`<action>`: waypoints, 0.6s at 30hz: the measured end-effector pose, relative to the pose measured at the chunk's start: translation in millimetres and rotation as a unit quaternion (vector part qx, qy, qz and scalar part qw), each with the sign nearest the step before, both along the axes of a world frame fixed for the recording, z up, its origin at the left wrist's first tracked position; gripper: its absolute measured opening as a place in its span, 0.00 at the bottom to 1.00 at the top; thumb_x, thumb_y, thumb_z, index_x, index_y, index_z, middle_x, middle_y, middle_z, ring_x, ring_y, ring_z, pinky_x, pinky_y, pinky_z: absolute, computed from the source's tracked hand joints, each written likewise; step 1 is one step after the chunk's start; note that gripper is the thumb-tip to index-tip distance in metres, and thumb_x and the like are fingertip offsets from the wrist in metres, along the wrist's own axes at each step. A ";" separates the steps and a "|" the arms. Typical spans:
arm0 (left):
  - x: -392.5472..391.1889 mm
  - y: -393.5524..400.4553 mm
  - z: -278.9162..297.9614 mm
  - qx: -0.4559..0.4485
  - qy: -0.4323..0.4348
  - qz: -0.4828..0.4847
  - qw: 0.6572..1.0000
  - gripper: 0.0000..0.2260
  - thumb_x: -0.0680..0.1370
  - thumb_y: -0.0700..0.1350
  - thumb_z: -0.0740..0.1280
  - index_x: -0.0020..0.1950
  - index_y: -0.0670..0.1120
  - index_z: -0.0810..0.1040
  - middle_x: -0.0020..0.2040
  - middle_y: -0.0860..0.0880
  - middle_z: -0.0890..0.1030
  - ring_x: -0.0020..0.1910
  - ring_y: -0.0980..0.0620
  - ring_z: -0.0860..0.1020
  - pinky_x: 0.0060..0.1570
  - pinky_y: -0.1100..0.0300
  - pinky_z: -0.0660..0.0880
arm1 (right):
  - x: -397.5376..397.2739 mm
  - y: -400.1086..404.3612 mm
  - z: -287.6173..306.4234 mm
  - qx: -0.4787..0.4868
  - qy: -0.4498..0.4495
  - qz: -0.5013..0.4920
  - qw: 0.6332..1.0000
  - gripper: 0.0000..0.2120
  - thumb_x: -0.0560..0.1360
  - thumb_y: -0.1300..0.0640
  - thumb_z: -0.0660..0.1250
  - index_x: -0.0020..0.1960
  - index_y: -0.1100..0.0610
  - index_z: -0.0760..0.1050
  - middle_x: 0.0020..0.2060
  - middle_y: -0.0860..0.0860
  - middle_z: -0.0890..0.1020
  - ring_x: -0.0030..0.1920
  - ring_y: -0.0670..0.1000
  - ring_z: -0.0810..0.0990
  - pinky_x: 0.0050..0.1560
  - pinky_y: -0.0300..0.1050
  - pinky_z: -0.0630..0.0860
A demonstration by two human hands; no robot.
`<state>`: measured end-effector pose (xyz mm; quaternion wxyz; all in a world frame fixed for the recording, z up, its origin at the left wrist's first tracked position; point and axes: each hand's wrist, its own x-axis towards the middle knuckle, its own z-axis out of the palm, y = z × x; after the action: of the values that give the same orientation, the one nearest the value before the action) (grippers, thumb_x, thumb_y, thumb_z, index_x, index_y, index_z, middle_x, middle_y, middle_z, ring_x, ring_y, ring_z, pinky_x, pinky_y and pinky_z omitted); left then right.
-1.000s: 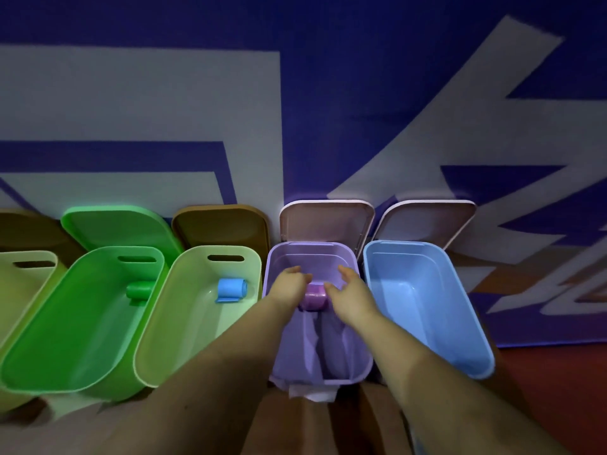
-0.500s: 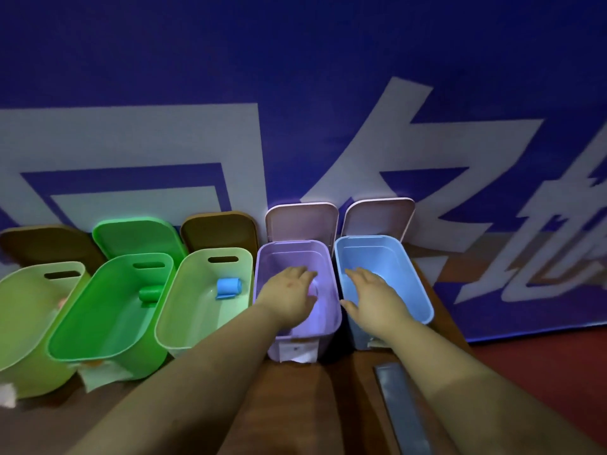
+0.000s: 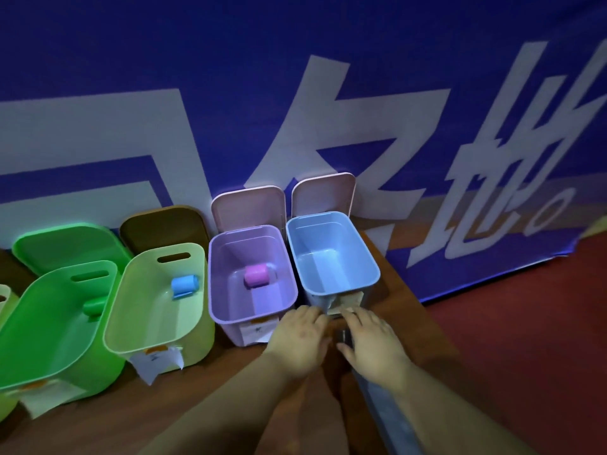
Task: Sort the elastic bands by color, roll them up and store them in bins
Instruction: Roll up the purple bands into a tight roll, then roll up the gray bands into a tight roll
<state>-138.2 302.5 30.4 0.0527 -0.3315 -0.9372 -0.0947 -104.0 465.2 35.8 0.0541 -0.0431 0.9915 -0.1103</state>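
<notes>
A rolled pink-purple band (image 3: pixel 257 275) lies alone in the purple bin (image 3: pixel 289 274). A rolled blue band (image 3: pixel 185 285) sits in the pale green bin (image 3: pixel 131 326), and a rolled green band (image 3: pixel 93 307) in the bright green bin (image 3: pixel 42 349). The light blue bin (image 3: pixel 368 267) holds nothing that I can see. My left hand (image 3: pixel 300 339) and my right hand (image 3: pixel 369 343) hover palm down in front of the purple and blue bins, fingers straight, holding nothing. A flat grey band (image 3: pixel 384 402) lies on the table under my right forearm.
The bins stand in a row on a brown wooden table (image 3: pixel 230 389), their lids leaning against a blue banner wall (image 3: pixel 295 77). Paper labels hang from the bin fronts. The table's right edge (image 3: pixel 437 323) drops to a red floor (image 3: pixel 525 339).
Both hands have let go of the purple roll, left it in the purple bin and drawn back toward me, out of the bin to the table in front.
</notes>
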 end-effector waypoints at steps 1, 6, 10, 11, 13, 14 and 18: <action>0.9 -1.0 -7.2 -0.009 -0.011 0.005 1.000 0.16 0.68 0.53 0.57 0.44 0.48 0.81 0.41 0.51 0.80 0.36 0.50 0.78 0.37 0.61 0.72 | 3.9 -1.8 -6.1 0.001 -0.007 -0.003 1.000 0.30 0.74 0.45 0.64 0.73 0.54 0.62 0.70 0.54 0.67 0.70 0.55 0.66 0.68 0.48 0.63; 7.9 -20.2 -48.1 -0.007 -0.072 0.021 0.997 0.19 0.69 0.54 0.57 0.47 0.46 0.82 0.45 0.48 0.82 0.40 0.49 0.81 0.39 0.60 0.78 | 13.6 -24.1 -46.1 -0.014 -0.061 -0.029 0.998 0.31 0.77 0.43 0.58 0.76 0.50 0.52 0.76 0.50 0.55 0.75 0.50 0.54 0.72 0.43 0.53; 7.5 -54.0 -74.2 0.014 -0.075 0.008 0.997 0.20 0.71 0.55 0.58 0.54 0.48 0.81 0.50 0.50 0.82 0.47 0.50 0.81 0.46 0.60 0.77 | 16.5 -52.3 -71.2 -0.054 -0.052 -0.061 0.995 0.30 0.77 0.42 0.57 0.76 0.48 0.52 0.76 0.48 0.54 0.75 0.49 0.54 0.72 0.43 0.54; 7.6 -62.8 -81.9 0.018 -0.067 0.003 0.998 0.20 0.70 0.56 0.58 0.53 0.49 0.81 0.50 0.51 0.82 0.46 0.51 0.82 0.45 0.61 0.78 | 18.1 -58.6 -77.3 -0.058 -0.047 -0.061 0.995 0.30 0.77 0.41 0.56 0.76 0.48 0.53 0.76 0.48 0.55 0.75 0.50 0.55 0.72 0.43 0.54; 8.0 -79.0 -94.4 0.021 -0.061 -0.008 0.998 0.19 0.70 0.56 0.59 0.53 0.50 0.81 0.50 0.52 0.82 0.46 0.52 0.82 0.45 0.61 0.78 | 20.3 -71.6 -88.2 -0.065 -0.020 -0.055 0.996 0.34 0.72 0.35 0.50 0.75 0.49 0.57 0.74 0.50 0.60 0.74 0.51 0.59 0.71 0.43 0.56; 6.9 -85.9 -100.6 0.026 -0.054 -0.014 0.998 0.19 0.70 0.56 0.59 0.54 0.50 0.80 0.51 0.52 0.82 0.47 0.53 0.81 0.47 0.61 0.77 | 20.8 -77.7 -93.0 -0.075 -0.006 -0.056 0.996 0.38 0.69 0.34 0.46 0.74 0.50 0.60 0.73 0.51 0.63 0.73 0.52 0.62 0.71 0.44 0.57; 1.2 -107.9 -125.9 0.056 -0.017 -0.042 0.997 0.19 0.72 0.56 0.60 0.59 0.49 0.78 0.55 0.51 0.80 0.52 0.52 0.79 0.51 0.61 0.76 | 21.9 -94.8 -113.8 -0.107 0.059 -0.051 0.991 0.39 0.67 0.33 0.47 0.72 0.52 0.65 0.70 0.50 0.68 0.71 0.51 0.65 0.69 0.41 0.58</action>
<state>-137.0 194.6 -95.5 0.0509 -0.3658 -0.9163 -0.1546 -82.1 370.4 -78.0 -0.0149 -0.0041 0.9764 -0.2154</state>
